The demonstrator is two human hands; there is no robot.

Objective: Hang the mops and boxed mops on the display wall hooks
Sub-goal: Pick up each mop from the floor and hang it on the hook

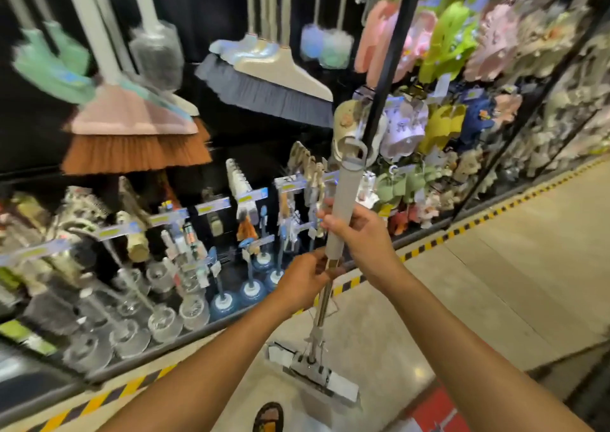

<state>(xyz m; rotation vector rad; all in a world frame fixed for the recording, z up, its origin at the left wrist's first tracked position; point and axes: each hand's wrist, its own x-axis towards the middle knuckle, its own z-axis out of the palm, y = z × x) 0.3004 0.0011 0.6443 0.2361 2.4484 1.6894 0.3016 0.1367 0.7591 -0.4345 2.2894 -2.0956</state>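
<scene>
I hold a sponge mop (343, 200) upright in front of me. It has a grey handle grip with a hanging loop at the top and a metal shaft. Its flat head (318, 377) is down by the floor. My right hand (358, 230) is wrapped around the grey grip. My left hand (305, 281) grips the shaft just below the grip's lower end. The black display wall (211, 9) rises ahead, with brooms and dusters hanging on it. Its hooks are too blurred to make out.
Brooms (138, 128) (274, 78) hang at upper left and centre. A low shelf (171, 250) holds brushes and plungers behind a yellow-black floor stripe (429, 243). A black post (386, 68) stands by racks of slippers (445, 42) on the right. Open floor lies to the right.
</scene>
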